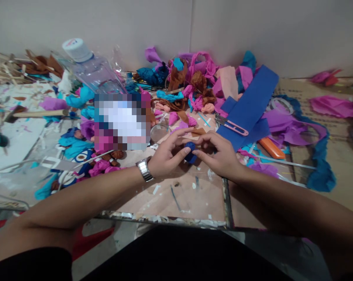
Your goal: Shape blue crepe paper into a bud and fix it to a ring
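Between my two hands, over the front of the table, is a small dark-blue piece of crumpled or rolled crepe paper [190, 152]. My left hand [169, 150], with a silver watch at its wrist, pinches it from the left with thumb and fingers. From the other side, my right hand [219, 154] grips the same piece, its thumb meeting my left thumb near it. My fingers partly cover the paper. Just beyond my right hand, pink thread snips [233, 127] rest on folded blue crepe paper [249, 101].
A clear bottle with a white cap [96, 70] stands tilted at the back left. Colourful crepe scraps [196, 89] are heaped along the wall. An orange-handled cutter [271, 148] lies right of my hands. A wooden-handled hammer [38, 113] and thin sticks [6, 72] lie left.
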The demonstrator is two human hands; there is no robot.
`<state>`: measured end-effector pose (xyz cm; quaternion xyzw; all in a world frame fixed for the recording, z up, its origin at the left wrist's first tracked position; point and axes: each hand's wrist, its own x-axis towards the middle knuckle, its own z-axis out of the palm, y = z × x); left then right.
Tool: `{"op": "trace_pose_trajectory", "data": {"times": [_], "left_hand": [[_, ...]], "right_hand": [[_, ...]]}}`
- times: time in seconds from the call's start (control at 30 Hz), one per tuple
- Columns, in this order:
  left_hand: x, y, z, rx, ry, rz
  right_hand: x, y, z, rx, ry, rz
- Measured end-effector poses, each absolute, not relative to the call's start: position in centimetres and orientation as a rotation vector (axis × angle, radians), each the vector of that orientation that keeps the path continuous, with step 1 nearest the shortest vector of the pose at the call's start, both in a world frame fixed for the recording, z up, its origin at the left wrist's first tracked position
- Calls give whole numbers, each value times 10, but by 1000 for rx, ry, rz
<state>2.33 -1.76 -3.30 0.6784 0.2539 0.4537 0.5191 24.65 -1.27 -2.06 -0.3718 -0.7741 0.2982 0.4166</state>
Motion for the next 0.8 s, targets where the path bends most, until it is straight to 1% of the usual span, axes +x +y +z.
{"op": "trace_pose_trajectory", "data": {"times": [0.53,0.8], "left_hand": [[22,-18,-31,1758,620,1060],[23,-18,-34,1693,584,1069]], "right_hand": [[249,-11,-16,-804,-1967,841],[249,-8,-22,-715,-2068,758]]}}
